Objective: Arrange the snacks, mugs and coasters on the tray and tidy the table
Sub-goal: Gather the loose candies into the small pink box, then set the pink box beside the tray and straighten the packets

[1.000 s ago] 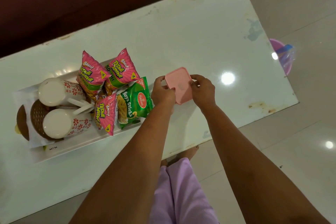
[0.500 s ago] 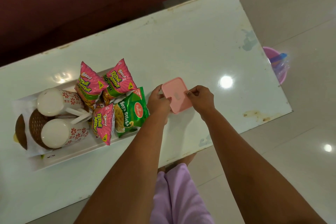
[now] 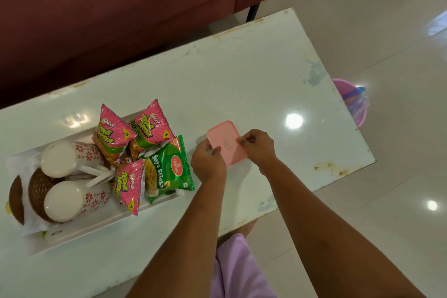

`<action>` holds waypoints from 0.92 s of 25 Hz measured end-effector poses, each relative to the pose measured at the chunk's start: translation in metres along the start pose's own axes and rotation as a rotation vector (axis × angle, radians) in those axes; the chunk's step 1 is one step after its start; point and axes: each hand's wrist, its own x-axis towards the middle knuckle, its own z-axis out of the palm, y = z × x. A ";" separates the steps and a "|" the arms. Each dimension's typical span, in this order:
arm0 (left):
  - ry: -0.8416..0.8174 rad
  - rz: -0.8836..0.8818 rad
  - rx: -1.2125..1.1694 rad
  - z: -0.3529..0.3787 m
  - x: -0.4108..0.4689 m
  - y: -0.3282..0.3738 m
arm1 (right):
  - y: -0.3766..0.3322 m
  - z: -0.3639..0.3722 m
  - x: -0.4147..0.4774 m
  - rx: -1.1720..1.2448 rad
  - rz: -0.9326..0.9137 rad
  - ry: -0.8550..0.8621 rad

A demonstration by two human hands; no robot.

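White and glossy, the desk [image 3: 242, 84] fills most of what we see, with pale floor tiles on the right and a dark red sofa [image 3: 108, 7] along the far side; nearest to us our two forearms reach out over its near edge, and between them we hold a pink lid [image 3: 225, 143], a flat rounded square; our left hand [image 3: 208, 163] pinches its left edge with the thumb on top, our right hand [image 3: 258, 146] pinches its right edge between thumb and fingertips; compared with a second ago the lid sits much the same in our grip, tilted slightly, though the view has swung so that more of the sofa shows; we judge the lid is the last loose thing on this part of the desk, so what remains is deciding where it belongs; just to the left lies the tray [image 3: 154, 203], already carrying the green soya sticks packet [image 3: 167, 169], three pink snack packets [image 3: 113, 133], two flowered mugs [image 3: 70, 157] lying on their sides and brown coasters [image 3: 38, 189] at the far left end; farther off to the right, on the floor beyond the desk's end, stands a pink bin [image 3: 353, 101] with wrappers in it.
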 end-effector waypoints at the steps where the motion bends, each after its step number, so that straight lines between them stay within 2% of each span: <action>1: 0.028 0.042 0.061 0.003 -0.004 0.001 | -0.001 0.001 0.001 0.018 -0.007 0.009; 3: 0.049 0.085 0.082 0.009 -0.010 0.006 | -0.009 0.007 0.000 0.060 -0.035 0.030; 6: 0.077 0.005 -0.056 0.010 -0.020 0.012 | -0.029 0.021 -0.001 0.017 -0.084 0.060; 12: -0.080 -0.242 -0.462 0.006 -0.053 -0.017 | -0.038 0.040 0.006 -0.074 -0.057 0.075; 14: -0.111 -0.270 -0.548 0.004 -0.056 -0.032 | -0.035 0.046 0.004 -0.078 -0.059 0.089; 20: -0.229 -0.238 -0.472 -0.010 -0.063 -0.062 | -0.037 0.058 0.001 -0.036 -0.053 0.149; 22: -0.196 -0.199 -0.460 -0.022 -0.070 -0.067 | -0.038 0.058 0.000 -0.041 -0.053 0.152; 23: -0.152 -0.115 -0.435 -0.032 -0.075 -0.069 | -0.038 0.059 -0.003 -0.063 -0.057 0.164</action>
